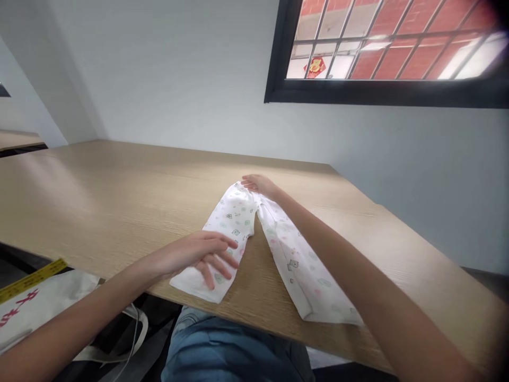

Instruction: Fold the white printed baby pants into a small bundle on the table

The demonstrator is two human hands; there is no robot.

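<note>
A small pair of white trousers [234, 220] with a pale printed pattern lies flat on the wooden table [119, 196], its two legs spread toward me in a V. My left hand [202, 253] rests on the lower part of the left leg, fingers stretched out flat on the cloth. My right hand [260, 184] reaches across to the far waistband end, fingers flat on the fabric there. My right forearm lies over the right leg and hides part of it.
A grey wall runs behind and to the right of the table, with a black-framed window [389, 53] above. A white cloth bag [43, 307] with red characters and a yellow measuring tape [32, 280] sit low at the left. My jeans-clad lap [234, 350] is at the table's near edge.
</note>
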